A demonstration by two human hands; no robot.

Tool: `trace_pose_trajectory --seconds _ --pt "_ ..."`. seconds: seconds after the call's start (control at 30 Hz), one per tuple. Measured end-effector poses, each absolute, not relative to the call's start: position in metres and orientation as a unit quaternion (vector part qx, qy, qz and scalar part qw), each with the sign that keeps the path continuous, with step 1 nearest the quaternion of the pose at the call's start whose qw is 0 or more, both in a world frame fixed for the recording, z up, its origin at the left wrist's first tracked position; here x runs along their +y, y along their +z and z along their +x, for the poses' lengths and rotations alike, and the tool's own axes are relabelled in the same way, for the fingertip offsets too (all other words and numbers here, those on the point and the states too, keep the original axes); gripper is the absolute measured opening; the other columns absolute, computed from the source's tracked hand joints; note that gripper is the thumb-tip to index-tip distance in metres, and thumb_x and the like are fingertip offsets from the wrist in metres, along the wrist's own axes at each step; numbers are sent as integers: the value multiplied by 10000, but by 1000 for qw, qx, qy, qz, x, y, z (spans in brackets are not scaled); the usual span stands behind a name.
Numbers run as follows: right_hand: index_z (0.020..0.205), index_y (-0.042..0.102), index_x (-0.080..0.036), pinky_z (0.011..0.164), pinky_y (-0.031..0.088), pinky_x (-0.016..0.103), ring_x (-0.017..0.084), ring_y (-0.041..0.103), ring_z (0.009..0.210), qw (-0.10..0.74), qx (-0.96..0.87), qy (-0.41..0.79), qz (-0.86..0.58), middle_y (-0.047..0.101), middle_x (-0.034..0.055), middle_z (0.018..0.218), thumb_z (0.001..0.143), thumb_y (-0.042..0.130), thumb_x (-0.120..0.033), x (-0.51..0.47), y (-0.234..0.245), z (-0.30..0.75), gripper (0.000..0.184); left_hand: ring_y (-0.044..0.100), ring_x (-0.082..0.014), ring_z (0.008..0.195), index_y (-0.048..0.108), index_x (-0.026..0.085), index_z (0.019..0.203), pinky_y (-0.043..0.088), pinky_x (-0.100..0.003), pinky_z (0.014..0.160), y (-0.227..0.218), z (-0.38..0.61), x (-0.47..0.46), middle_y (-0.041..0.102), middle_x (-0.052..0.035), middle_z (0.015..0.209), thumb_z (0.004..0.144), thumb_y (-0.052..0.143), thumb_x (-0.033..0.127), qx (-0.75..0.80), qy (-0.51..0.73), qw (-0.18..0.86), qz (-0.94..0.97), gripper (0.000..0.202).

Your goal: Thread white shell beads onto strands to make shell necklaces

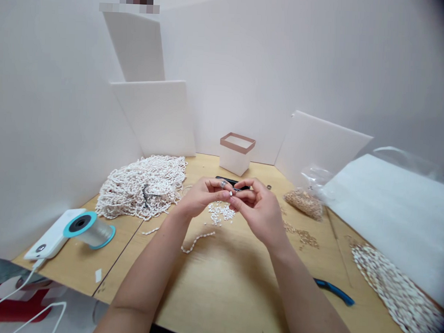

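Both hands meet over the middle of the table with fingertips nearly touching. My left hand, with rings on a finger, pinches a small white bead between thumb and forefinger. My right hand is closed in a pinch right beside it; what lies between its fingertips is too small to make out. Beneath the hands lies a scatter of loose white beads. A short beaded strand curves across the table nearer to me, partly behind my left forearm. A black object is half hidden behind my fingers.
Left are a heap of beaded strands, a thread spool and a white power bank. A box stands behind. Right lie a bag of tan beads, loose tan beads, a blue-handled tool and more strands.
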State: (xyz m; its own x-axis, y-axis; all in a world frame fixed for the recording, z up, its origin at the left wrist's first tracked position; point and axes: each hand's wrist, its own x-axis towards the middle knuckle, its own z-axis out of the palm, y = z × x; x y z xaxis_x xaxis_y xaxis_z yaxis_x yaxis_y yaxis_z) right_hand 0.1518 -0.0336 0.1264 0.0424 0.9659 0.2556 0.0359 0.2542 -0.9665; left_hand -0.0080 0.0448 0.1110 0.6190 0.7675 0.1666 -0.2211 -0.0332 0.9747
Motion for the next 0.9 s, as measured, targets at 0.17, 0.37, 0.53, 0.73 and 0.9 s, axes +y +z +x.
trace_pose_trajectory --seconds 0.17,0.37,0.53,0.73,0.9 --pt "1033 591 -210 619 537 279 171 665 682 534 -588 368 -483 709 34 788 810 696 -359 -34 129 157 289 594 -143 780 733 133 825 457 -275 751 107 -5 45 664 -52 831 774 729 392 213 353 657 631 264" --pt "1016 676 -174 527 470 245 131 582 591 511 -612 377 -471 678 34 753 862 625 -378 -31 130 164 261 555 -127 746 703 123 786 430 -259 739 104 -4 48 623 -34 760 790 711 405 215 348 640 650 283" --pt "904 710 -171 549 464 249 134 586 586 549 -596 324 -488 683 29 715 866 624 -332 -26 119 159 187 563 -131 757 708 109 817 436 -261 755 102 -4 48 637 -46 776 775 720 436 227 343 645 645 330" --pt "787 693 -189 644 459 284 164 590 696 529 -638 174 -532 648 32 737 861 626 -260 -25 113 156 122 612 -140 770 708 97 846 466 -295 819 92 -5 48 674 -60 787 734 759 437 250 327 683 603 362" --pt "875 602 -187 549 463 260 120 582 599 599 -570 268 -493 680 54 915 908 575 -357 -24 115 158 175 661 -158 815 695 96 867 488 -314 861 77 -16 50 692 -74 830 757 755 390 268 306 717 565 320"
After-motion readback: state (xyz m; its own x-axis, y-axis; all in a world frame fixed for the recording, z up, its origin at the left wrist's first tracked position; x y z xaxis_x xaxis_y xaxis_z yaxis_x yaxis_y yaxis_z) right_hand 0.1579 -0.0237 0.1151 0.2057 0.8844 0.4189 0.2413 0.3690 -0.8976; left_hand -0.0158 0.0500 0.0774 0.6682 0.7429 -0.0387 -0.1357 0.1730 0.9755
